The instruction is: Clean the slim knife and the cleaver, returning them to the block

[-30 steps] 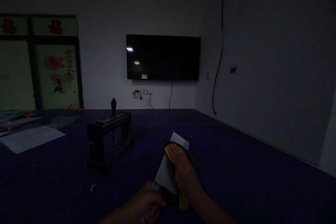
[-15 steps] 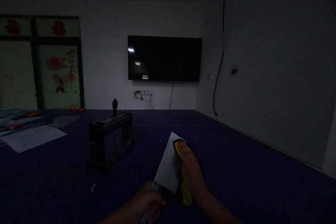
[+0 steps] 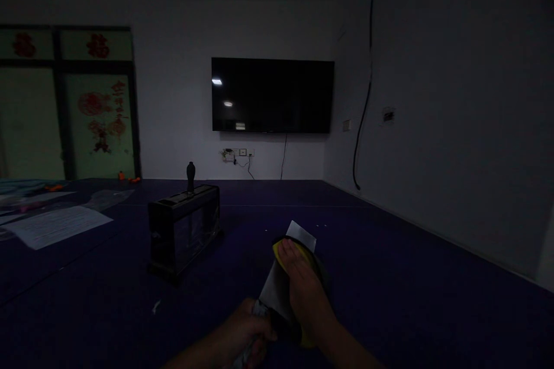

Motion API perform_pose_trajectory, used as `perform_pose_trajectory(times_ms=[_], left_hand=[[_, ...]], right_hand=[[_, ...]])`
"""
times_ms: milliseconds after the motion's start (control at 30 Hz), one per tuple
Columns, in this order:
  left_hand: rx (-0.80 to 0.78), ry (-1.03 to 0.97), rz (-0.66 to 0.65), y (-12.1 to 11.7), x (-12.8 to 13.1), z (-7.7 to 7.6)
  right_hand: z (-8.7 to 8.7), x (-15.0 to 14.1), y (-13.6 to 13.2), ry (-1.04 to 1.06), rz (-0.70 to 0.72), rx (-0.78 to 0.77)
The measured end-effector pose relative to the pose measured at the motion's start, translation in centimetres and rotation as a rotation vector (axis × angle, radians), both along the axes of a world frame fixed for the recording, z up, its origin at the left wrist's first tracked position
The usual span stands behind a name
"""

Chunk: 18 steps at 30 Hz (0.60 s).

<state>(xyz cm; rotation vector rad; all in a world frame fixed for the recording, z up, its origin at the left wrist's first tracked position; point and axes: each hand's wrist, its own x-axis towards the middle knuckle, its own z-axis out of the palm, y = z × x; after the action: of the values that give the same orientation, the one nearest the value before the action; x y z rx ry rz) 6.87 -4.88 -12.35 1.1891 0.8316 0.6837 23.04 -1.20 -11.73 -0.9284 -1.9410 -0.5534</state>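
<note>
Left hand [image 3: 253, 331] closed round the handle [image 3: 259, 308] of a cleaver-like tool with a broad, flat blade [image 3: 273, 288] — blade angled up and away, to the right. Right hand [image 3: 303, 282] laid flat over a yellow cloth with dark edging [image 3: 281, 251], pressing it on the blade; fingers extended together, not curled round it. Blade's far end pokes out past the cloth, rest of the cloth hangs near the right wrist. Both over the dark blue surface [image 3: 381, 277], front and centre. Black-framed box with clear side [image 3: 194, 230] stands left of the blade, well apart, dark knob [image 3: 191, 176] upright on top. Printed sheet [image 3: 60, 226] lies far left, clear plastic [image 3: 108, 199] just beside it. Small white scrap [image 3: 156, 307] near side, left of the left hand. TV [image 3: 272, 95] on the wall behind, sockets [image 3: 242, 152] below. Lighting dim — exact tool type unclear.
</note>
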Motion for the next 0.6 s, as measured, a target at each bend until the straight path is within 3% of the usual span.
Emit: perform_pose_trajectory(times_ms=[200,600], left_hand=[[-0.001,0.023,0.017,-0.1,-0.1,0.0],[0.007,-0.003,-0.011,-0.1,-0.7,-0.3]], right_hand=[[0.5,0.4,0.3,-0.014,0.029,0.029],[-0.1,3.1,2.9,0.133,-0.111,0.083]])
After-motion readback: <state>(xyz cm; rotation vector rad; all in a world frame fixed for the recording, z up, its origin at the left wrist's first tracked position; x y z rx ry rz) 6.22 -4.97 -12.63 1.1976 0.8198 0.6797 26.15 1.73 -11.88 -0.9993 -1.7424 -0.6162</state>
